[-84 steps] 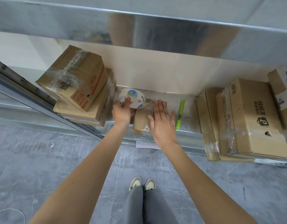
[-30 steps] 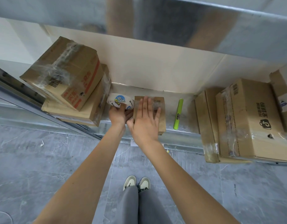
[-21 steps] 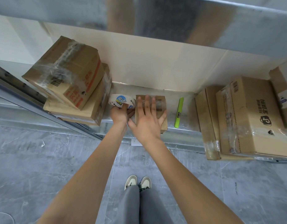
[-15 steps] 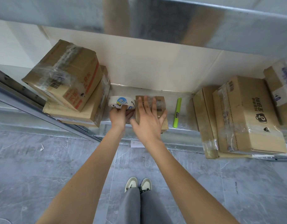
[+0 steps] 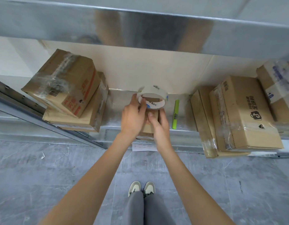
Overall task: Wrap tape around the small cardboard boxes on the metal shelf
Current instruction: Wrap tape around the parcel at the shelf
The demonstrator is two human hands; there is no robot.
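The left hand (image 5: 132, 117) grips the round white tape roll (image 5: 152, 99) with curled fingers, above the small brown cardboard box (image 5: 148, 125) on the shiny metal shelf (image 5: 181, 127); the right hand (image 5: 160, 127) holds this box, fingers curled

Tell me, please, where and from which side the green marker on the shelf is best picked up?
Pinch the green marker across the middle of its barrel, coming from above and the front. It lies flat, pointing front to back, with bare shelf on both sides, so fingers fit either side. The right hand is nearer to it, though it currently holds the small box.
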